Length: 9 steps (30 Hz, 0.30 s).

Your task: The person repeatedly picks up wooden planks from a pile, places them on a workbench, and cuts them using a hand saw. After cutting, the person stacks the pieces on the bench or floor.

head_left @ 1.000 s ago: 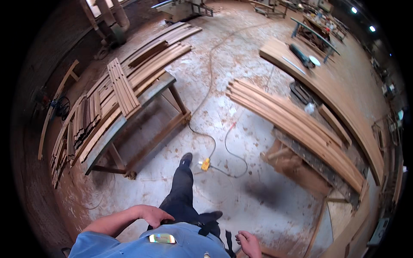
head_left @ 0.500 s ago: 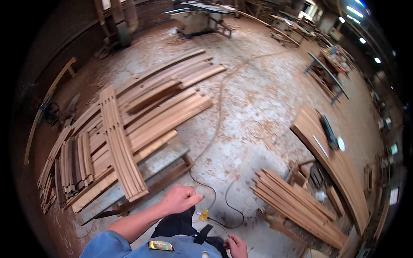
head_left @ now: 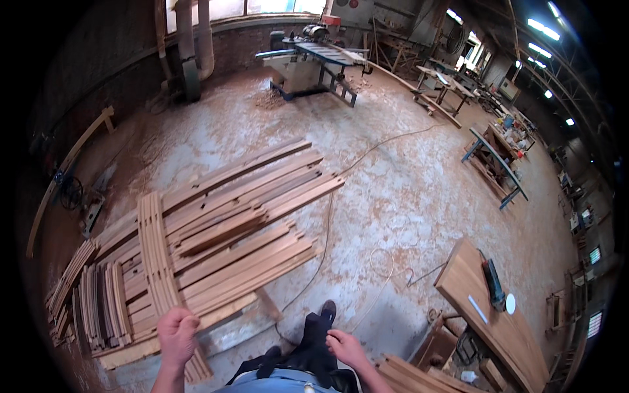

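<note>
My left hand point(head_left: 175, 333) is a closed fist above the near end of a bundle of narrow grooved wood strips point(head_left: 154, 242). Nothing sticks out of the fist, and contact with the strips cannot be made out. Those strips lie crosswise over many long boards point(head_left: 252, 265) stacked on a low bench point(head_left: 236, 331). My right hand point(head_left: 346, 347) hangs by my right leg with its fingers curled in, and no object shows in it. Nearest to it are some wood strips point(head_left: 419, 376) at the lower edge, partly cut off.
A wide plank point(head_left: 468, 275) on the right carries a dark power tool point(head_left: 493, 285) and a white disc point(head_left: 510, 303). Cables point(head_left: 327, 229) trail over the dusty floor. A saw machine point(head_left: 298, 72) stands far ahead; a narrow blue-edged stand point(head_left: 498, 167) is farther right.
The view has tilted up and shifted, showing more of the far workshop. My left fist has moved left over the strips; my right hand has risen. A shoe now shows ahead.
</note>
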Available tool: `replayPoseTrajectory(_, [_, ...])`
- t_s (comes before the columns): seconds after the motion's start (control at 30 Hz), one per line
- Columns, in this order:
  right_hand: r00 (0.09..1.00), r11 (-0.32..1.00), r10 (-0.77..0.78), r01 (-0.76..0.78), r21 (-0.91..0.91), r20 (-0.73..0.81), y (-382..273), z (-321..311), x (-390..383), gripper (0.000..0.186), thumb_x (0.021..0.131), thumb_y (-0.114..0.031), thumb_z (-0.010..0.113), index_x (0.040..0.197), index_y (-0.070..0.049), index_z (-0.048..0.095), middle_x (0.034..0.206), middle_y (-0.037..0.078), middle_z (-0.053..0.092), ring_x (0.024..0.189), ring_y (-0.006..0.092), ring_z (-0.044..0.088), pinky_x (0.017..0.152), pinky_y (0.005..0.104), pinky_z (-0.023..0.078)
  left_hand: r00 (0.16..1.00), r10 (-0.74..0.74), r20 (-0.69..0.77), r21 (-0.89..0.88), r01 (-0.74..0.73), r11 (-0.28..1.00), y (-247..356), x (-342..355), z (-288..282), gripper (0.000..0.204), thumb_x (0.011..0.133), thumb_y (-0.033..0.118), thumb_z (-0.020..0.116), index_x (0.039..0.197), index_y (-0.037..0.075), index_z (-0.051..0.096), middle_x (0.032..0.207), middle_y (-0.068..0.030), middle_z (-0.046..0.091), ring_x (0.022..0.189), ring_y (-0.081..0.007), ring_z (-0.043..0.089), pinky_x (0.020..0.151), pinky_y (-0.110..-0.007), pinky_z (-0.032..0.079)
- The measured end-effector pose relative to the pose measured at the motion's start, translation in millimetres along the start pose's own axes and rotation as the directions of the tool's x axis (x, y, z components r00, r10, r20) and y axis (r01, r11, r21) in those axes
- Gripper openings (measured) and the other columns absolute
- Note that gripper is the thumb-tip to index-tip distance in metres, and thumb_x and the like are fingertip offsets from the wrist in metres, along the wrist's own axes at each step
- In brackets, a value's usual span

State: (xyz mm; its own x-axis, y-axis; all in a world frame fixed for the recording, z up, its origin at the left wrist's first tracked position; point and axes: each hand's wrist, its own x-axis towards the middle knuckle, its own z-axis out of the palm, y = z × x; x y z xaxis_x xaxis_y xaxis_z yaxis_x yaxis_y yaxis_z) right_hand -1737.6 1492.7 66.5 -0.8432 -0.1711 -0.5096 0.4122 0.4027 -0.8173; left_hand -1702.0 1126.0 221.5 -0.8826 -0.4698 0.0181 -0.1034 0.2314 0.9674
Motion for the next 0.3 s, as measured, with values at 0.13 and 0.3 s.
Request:
replayPoseTrajectory(0.13, [0.999,1.0,-0.015,0.015,0.012,0.046,-13,-47,96,0.033,0.093,-0.02,0.057,0.118,0.0,0.06,0.087,0.009,0.068,0.066,0.0121,0.062,0.061,0.0261,0.052,0.988,0.154,-0.008,-0.014,-0.154,0.988,36,34,52,0.014,0.087,0.009,0.058,0.075,0.004,0.053,0.063,0.0018,0.052,0.056,-0.0045,0.044,0.05,-0.02,0.036])
replayPoseTrajectory(0.3, [0.994,1.0,-0.012,0.014,-0.02,0.112,7,-120,215,0.034,0.093,-0.022,0.054,0.119,-0.001,0.06,0.086,0.007,0.067,0.068,0.0139,0.063,0.061,0.0282,0.053,0.953,0.293,0.073,-0.054,-0.29,0.956,125,91,183,0.035,0.089,0.035,0.067,0.08,0.006,0.05,0.062,0.002,0.049,0.049,-0.0031,0.041,0.042,-0.018,0.031])
